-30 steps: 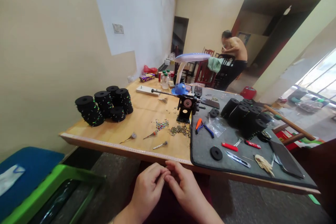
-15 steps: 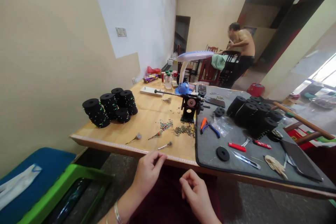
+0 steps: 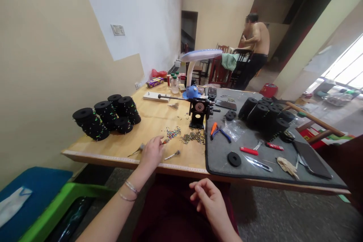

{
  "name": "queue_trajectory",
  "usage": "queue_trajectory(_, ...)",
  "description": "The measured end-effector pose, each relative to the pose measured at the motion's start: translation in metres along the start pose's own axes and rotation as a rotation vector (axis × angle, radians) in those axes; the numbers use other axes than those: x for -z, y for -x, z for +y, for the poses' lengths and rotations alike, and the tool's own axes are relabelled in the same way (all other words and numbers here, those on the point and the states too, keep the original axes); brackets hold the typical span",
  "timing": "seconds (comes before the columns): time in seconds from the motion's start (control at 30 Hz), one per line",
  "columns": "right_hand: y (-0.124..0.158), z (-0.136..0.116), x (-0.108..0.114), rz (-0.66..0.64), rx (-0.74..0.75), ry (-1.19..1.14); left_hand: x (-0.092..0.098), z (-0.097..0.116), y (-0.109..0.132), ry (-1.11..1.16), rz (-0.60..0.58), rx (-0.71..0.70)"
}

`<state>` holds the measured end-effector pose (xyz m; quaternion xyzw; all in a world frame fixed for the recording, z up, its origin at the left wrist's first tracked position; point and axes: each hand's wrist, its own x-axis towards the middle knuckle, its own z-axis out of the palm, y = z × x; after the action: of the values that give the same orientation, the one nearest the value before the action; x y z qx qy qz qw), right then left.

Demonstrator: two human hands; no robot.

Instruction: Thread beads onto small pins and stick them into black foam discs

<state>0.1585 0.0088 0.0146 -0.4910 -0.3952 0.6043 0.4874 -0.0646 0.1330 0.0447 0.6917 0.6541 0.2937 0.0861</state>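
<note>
My left hand (image 3: 153, 153) reaches over the table's front edge, back upward, fingers stretched forward. It covers most of a small tool with an orange end (image 3: 165, 141); whether the fingers touch it I cannot tell. Partly behind this hand lies a tufted tool (image 3: 141, 147), and to its right a slim tool with a grey head (image 3: 172, 155). Loose multicoloured beads (image 3: 173, 132) and a pile of small dark metallic pieces (image 3: 193, 137) are just beyond. My right hand (image 3: 209, 198) hovers before the table edge, fingers loosely bent and apart, holding nothing.
A black hand-cranked machine with a dial (image 3: 197, 111) stands mid-table before a desk lamp (image 3: 191, 90). Black spools (image 3: 90, 123) rise at left, more (image 3: 256, 115) at right. Pliers (image 3: 219, 132), a red-handled knife (image 3: 248, 151) and tweezers (image 3: 258, 163) lie on the grey mat (image 3: 218, 159).
My left hand has moved forward from the table edge onto the tool with the orange end. My right hand's fingers have loosened a little. The view has shifted slightly.
</note>
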Motion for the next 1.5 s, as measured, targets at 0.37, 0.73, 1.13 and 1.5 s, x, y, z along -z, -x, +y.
queue_trajectory(0.37,0.012,0.008,-0.01,-0.005,-0.124,0.046,-0.017,0.049,0.135,1.127,-0.465,0.572)
queue_trajectory(0.73,0.01,0.023,-0.013,-0.014,-0.125,0.133,-0.026,0.057,0.142,1.096,-0.515,0.528)
queue_trajectory(1.13,0.011,0.02,-0.014,-0.029,-0.11,0.149,-0.031,0.057,0.146,1.187,-0.515,0.526)
queue_trajectory(1.5,0.01,0.026,-0.009,-0.066,-0.169,0.066,-0.034,0.056,0.144,1.395,-0.576,0.668)
